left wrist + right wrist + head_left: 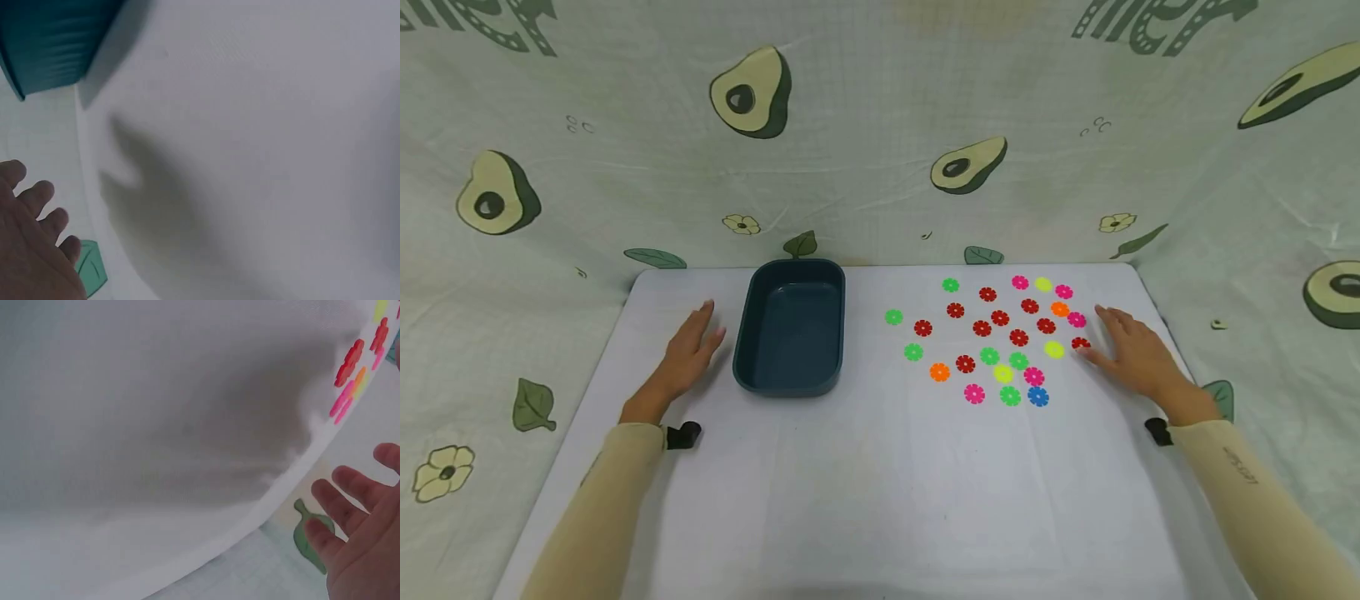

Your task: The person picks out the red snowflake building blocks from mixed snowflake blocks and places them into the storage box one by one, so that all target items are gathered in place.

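My left hand (687, 354) hovers above the white table, left of a dark teal rectangular tub (790, 385), with its fingers extended and nothing held. In the left wrist view, its fingers (36, 199) spread loosely over a shadow, and the tub's wall (53, 47) shows at upper left. On the other side, my right hand (1131, 354) is held out with relaxed fingers, its thumb overlapping the edge of a red notched disc (1080, 342). Several flat flower-like discs in red, green (989, 356), pink (974, 393), yellow (1054, 349), orange (939, 372) and blue (1038, 396) lie scattered between tub and hand.
The white tabletop (880, 500) has its back edge against an avocado-print cloth (865, 125), which also hangs at both sides. A black wrist strap piece (683, 435) shows at the left cuff, another (1159, 431) at the right.
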`<state>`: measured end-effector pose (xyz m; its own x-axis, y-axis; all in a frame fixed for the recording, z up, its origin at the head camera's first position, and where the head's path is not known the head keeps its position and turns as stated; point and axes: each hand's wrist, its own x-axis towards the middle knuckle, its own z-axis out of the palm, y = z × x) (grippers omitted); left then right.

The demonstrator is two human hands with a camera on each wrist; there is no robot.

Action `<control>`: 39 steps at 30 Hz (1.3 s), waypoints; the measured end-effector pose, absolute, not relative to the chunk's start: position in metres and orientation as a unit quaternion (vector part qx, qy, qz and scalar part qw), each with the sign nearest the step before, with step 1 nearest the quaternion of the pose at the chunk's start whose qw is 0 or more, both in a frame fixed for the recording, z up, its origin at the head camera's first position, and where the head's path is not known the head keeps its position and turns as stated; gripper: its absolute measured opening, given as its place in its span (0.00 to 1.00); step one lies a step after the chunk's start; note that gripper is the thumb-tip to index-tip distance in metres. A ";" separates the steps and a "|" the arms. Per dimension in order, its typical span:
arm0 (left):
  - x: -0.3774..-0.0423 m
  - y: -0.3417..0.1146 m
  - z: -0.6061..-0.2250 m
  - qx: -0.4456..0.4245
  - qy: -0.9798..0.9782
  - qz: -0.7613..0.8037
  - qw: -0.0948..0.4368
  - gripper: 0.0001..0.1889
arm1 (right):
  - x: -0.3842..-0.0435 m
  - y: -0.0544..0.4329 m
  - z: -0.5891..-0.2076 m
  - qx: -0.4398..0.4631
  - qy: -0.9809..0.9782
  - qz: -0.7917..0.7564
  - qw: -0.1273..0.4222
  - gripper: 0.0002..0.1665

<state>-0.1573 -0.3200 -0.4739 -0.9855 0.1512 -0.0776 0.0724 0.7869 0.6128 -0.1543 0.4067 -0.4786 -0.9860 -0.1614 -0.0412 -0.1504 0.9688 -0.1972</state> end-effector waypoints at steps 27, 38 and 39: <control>-0.156 -0.284 -0.455 -0.016 0.835 0.531 0.144 0.33 | -0.153 0.380 -0.480 -0.039 0.972 -0.227 0.049 0.33; -0.158 -0.286 -0.456 -0.040 0.807 0.571 0.146 0.31 | -0.169 0.381 -0.476 -0.039 0.965 -0.247 0.078 0.25; -0.158 -0.285 -0.456 -0.042 0.806 0.572 0.146 0.31 | -0.171 0.382 -0.475 -0.037 0.964 -0.249 0.085 0.24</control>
<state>-0.1576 -0.2854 -0.4555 -0.9541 0.0992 -0.2827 -0.2341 0.3423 0.9100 -0.1711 0.3817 -0.4754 -0.9828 -0.1136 -0.1457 -0.0288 0.8732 -0.4865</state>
